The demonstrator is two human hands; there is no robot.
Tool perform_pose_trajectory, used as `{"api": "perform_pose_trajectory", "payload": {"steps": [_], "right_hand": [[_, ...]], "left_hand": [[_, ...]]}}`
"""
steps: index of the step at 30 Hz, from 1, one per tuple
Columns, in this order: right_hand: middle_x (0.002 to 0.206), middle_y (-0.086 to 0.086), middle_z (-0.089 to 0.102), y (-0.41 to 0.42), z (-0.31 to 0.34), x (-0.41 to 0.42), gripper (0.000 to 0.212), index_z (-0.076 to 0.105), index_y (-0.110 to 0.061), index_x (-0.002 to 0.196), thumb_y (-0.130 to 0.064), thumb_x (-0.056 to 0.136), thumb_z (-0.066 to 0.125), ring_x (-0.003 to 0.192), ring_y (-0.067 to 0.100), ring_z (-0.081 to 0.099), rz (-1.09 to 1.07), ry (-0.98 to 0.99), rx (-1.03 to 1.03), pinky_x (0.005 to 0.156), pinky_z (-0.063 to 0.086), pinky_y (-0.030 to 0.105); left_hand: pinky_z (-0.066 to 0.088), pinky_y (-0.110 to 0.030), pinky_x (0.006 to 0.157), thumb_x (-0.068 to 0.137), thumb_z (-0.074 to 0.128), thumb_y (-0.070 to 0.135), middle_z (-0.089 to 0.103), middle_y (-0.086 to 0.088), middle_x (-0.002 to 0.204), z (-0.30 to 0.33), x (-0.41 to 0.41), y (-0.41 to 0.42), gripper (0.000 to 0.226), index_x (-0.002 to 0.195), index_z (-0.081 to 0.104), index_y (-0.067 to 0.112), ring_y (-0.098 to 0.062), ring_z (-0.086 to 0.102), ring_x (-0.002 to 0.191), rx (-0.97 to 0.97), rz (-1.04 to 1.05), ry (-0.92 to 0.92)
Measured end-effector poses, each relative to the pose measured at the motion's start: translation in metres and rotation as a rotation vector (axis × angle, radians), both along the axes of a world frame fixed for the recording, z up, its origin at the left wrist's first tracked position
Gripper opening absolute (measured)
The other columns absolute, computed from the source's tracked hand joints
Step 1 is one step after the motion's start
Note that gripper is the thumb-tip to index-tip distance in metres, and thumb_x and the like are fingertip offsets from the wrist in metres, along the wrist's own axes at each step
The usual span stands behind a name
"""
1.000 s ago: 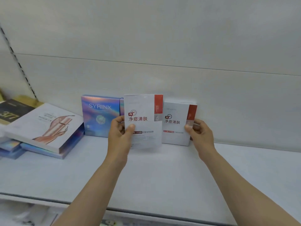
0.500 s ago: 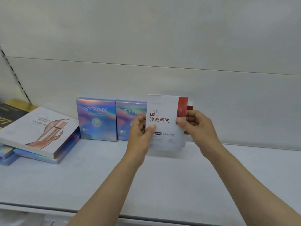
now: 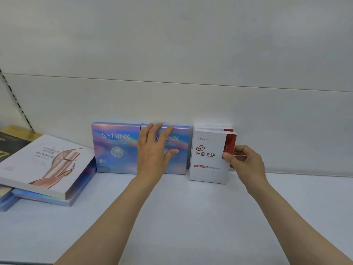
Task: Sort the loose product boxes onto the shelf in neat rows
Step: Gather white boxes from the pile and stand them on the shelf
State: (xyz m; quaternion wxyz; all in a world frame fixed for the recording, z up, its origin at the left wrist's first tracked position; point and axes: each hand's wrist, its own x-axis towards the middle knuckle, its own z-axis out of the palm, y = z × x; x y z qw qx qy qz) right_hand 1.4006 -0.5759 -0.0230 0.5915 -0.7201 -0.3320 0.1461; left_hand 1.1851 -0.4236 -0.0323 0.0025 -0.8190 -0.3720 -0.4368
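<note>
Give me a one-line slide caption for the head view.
Right hand pinches the front white box upright on the shelf; open left hand over a SYRINX box.

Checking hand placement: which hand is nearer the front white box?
Right. The right hand pinches the front white box at its right edge; the left hand is apart, over the SYRINX box.

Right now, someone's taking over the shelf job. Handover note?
Left hand: open, fingers spread in front of the right SYRINX box; contact unclear.
Right hand: pinches the right edge of the front white-and-red box, upright on the shelf.
Done: two SYRINX boxes, left one, stand side by side at the back wall; a second white-and-red box stands behind the front one.
Left: release and square up the front box; sort the tilted stack of flat boxes at far left into rows.
</note>
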Motion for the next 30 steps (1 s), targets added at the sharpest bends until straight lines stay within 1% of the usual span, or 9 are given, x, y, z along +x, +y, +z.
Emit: {"api": "perform_pose_trajectory", "payload": {"steps": [3,7,10,15,20,23,25,28,30], "right_hand": [[0.094,-0.01,0.07,0.001,-0.002,-0.007,0.024,0.065,-0.026,0.102,-0.023,0.081,0.078,0.088,0.007,0.065,-0.079,-0.077,0.006,0.086,0.054,0.032],[0.111,-0.008,0.064,0.006,-0.005,-0.016,0.051,0.052,-0.021,0.127,-0.023,0.083,0.077,0.102,0.008,0.061,-0.125,-0.138,0.029,0.088,0.047,0.026],[0.11,-0.009,0.062,0.012,-0.007,-0.023,0.045,0.055,-0.02,0.124,-0.026,0.085,0.075,0.102,0.01,0.057,-0.074,-0.189,-0.054,0.083,0.041,0.022],[0.109,-0.006,0.06,0.016,-0.003,-0.029,0.043,0.054,-0.019,0.122,-0.026,0.085,0.075,0.101,0.014,0.056,-0.1,-0.202,-0.097,0.083,0.043,0.027],[0.118,0.003,0.06,0.014,0.011,-0.032,0.05,0.051,-0.012,0.124,-0.031,0.085,0.074,0.11,0.025,0.058,-0.065,-0.255,-0.24,0.083,0.045,0.032],[0.139,0.011,0.051,0.003,0.032,-0.033,0.075,0.04,-0.006,0.141,-0.042,0.084,0.073,0.126,0.029,0.05,-0.067,-0.31,-0.348,0.095,0.044,0.039],[0.145,0.015,0.044,-0.01,0.051,-0.035,0.082,0.034,-0.004,0.146,-0.046,0.085,0.07,0.131,0.032,0.046,-0.115,-0.398,-0.389,0.098,0.042,0.042],[0.146,0.013,0.043,-0.03,0.087,-0.049,0.075,0.037,-0.01,0.145,-0.046,0.087,0.067,0.123,0.029,0.051,-0.048,-0.498,-0.365,0.092,0.043,0.037],[0.147,0.008,0.044,-0.043,0.114,-0.067,0.07,0.039,-0.015,0.147,-0.045,0.09,0.065,0.106,0.022,0.055,0.078,-0.534,-0.342,0.078,0.044,0.029]], "left_hand": [[0.032,-0.046,0.113,0.077,0.078,0.038,0.043,-0.003,0.145,-0.004,-0.001,0.004,0.07,0.14,0.049,0.028,-0.028,0.029,0.14,0.019,-0.003,0.006],[0.032,-0.047,0.112,0.077,0.077,0.041,0.044,-0.005,0.144,-0.007,-0.002,0.007,0.07,0.14,0.049,0.026,-0.03,0.03,0.14,0.058,-0.031,-0.011],[0.031,-0.047,0.113,0.077,0.075,0.045,0.042,-0.005,0.146,-0.008,-0.002,0.006,0.072,0.141,0.046,0.027,-0.029,0.027,0.141,0.044,-0.022,0.002],[0.025,-0.047,0.116,0.078,0.073,0.048,0.039,-0.005,0.149,-0.002,-0.006,0.003,0.074,0.143,0.044,0.027,-0.029,0.023,0.144,0.016,-0.044,0.037],[0.017,-0.039,0.119,0.082,0.068,0.051,0.025,-0.001,0.157,0.018,-0.014,-0.009,0.083,0.151,0.028,0.025,-0.022,0.011,0.147,-0.153,-0.071,0.111],[0.022,-0.038,0.117,0.081,0.073,0.046,0.027,0.0,0.156,0.038,-0.028,-0.02,0.088,0.151,0.027,0.023,-0.02,0.018,0.145,-0.31,-0.172,0.059],[0.027,-0.038,0.114,0.078,0.077,0.043,0.03,0.0,0.154,0.054,-0.043,-0.032,0.089,0.15,0.029,0.024,-0.02,0.023,0.143,-0.402,-0.224,0.016],[0.037,-0.032,0.105,0.075,0.08,0.043,0.039,0.003,0.149,0.081,-0.074,-0.056,0.086,0.147,0.035,0.028,-0.016,0.039,0.135,-0.513,-0.274,-0.065],[0.04,-0.027,0.097,0.073,0.08,0.047,0.045,0.005,0.145,0.098,-0.101,-0.075,0.083,0.143,0.04,0.031,-0.011,0.046,0.127,-0.572,-0.301,-0.126]]}}
